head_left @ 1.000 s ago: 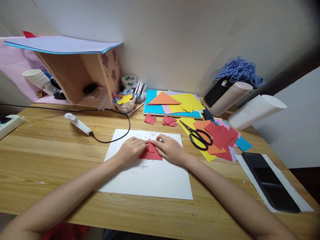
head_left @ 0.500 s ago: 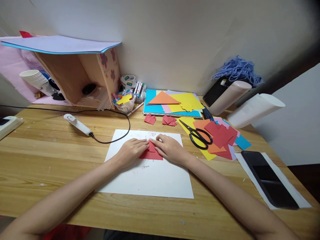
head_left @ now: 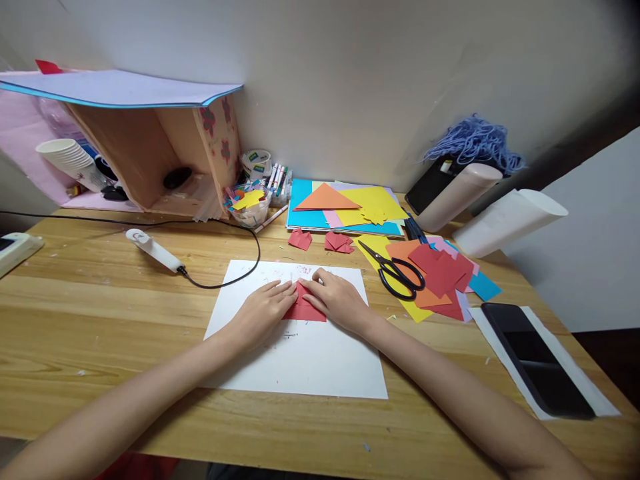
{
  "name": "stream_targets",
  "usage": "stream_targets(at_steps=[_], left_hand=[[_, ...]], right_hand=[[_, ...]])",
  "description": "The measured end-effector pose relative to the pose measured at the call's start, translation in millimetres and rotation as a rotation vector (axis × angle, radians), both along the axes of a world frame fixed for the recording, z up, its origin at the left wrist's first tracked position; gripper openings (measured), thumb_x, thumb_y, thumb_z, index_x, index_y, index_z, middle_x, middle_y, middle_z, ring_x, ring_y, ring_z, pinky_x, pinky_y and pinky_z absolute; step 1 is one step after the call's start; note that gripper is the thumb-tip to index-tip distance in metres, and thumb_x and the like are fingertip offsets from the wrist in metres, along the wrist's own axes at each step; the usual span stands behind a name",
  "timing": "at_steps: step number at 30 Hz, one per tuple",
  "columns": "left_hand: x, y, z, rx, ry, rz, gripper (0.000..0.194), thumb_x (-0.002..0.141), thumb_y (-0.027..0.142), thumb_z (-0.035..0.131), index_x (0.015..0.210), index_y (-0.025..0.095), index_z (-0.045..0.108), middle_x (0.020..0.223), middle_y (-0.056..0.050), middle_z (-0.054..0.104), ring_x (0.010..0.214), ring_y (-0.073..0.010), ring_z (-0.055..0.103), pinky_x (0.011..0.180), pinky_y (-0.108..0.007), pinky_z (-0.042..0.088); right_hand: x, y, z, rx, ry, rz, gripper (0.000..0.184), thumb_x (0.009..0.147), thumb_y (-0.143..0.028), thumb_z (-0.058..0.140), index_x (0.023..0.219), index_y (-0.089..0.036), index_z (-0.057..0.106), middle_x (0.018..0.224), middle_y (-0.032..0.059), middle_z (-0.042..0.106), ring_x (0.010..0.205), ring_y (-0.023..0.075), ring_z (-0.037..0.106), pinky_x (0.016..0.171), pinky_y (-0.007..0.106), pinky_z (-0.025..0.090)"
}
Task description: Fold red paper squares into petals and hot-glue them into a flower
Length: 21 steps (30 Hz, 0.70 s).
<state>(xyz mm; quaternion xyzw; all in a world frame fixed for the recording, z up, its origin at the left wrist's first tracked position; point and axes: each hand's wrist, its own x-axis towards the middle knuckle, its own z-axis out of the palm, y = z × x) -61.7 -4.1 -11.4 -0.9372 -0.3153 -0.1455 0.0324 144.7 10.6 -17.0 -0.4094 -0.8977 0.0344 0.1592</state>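
A piece of red folded paper lies on a white sheet in front of me. My left hand rests on its left side, fingers stretched out and pressing flat. From the right, my right hand lies over the upper right part, its fingers extended and slightly bent, the tips on the paper. Both sets of fingertips come close together at the paper's top. My fingers hide parts of its folds. Just beyond the sheet sit two folded red paper hearts.
Black-handled scissors lie on coloured paper at the right, beside red scraps. A phone lies at far right. A white corded tool is at left. Behind stand a cardboard box and a stack of coloured paper.
My left fingers have shifted slightly on the red paper, and the right fingertips have moved a little lower over it. Both hands stay on it.
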Motion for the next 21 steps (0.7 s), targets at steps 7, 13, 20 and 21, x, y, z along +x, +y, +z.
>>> stream_targets(at_steps=[7, 13, 20, 21], left_hand=[[10, -18, -0.5, 0.109, 0.135, 0.055, 0.037, 0.075, 0.003, 0.038, 0.108, 0.002, 0.055, 0.114, -0.019, 0.059, 0.106, -0.0233, 0.056, 0.099, -0.042, 0.035], [13, -22, -3.7, 0.17, 0.149, 0.065, 0.038, 0.078, 0.003, 0.033, 0.111, 0.0, 0.053, 0.113, -0.02, 0.058, 0.106, -0.0236, 0.055, 0.103, -0.044, 0.031], [15, -23, -3.0, 0.232, 0.161, 0.031, 0.039, 0.076, -0.001, 0.031, 0.109, -0.006, 0.051, 0.108, -0.024, 0.06, 0.102, -0.0233, 0.058, 0.101, -0.04, 0.033], [15, -24, -3.3, 0.231, 0.161, 0.028, 0.039, 0.076, -0.001, 0.03, 0.109, -0.006, 0.05, 0.108, -0.025, 0.06, 0.102, -0.0231, 0.058, 0.1, -0.04, 0.033]], right_hand=[[0, 1, -2.5, 0.008, 0.021, 0.013, 0.03, 0.089, -0.031, 0.04, 0.111, -0.018, 0.054, 0.089, 0.0083, 0.053, 0.074, 0.0159, 0.05, 0.064, 0.027, 0.04], [0, 0, -0.6, -0.007, -0.006, 0.009, 0.03, 0.089, -0.032, 0.038, 0.11, -0.016, 0.054, 0.09, 0.0084, 0.053, 0.073, 0.0161, 0.05, 0.064, 0.027, 0.04], [-2, 0, 1.8, -0.02, -0.045, 0.026, 0.031, 0.09, -0.031, 0.037, 0.115, -0.018, 0.049, 0.09, 0.0087, 0.054, 0.079, 0.0179, 0.05, 0.067, 0.028, 0.039], [-2, 0, 1.9, -0.02, -0.046, 0.029, 0.03, 0.09, -0.03, 0.036, 0.115, -0.018, 0.049, 0.09, 0.0083, 0.053, 0.078, 0.0175, 0.05, 0.066, 0.028, 0.038]])
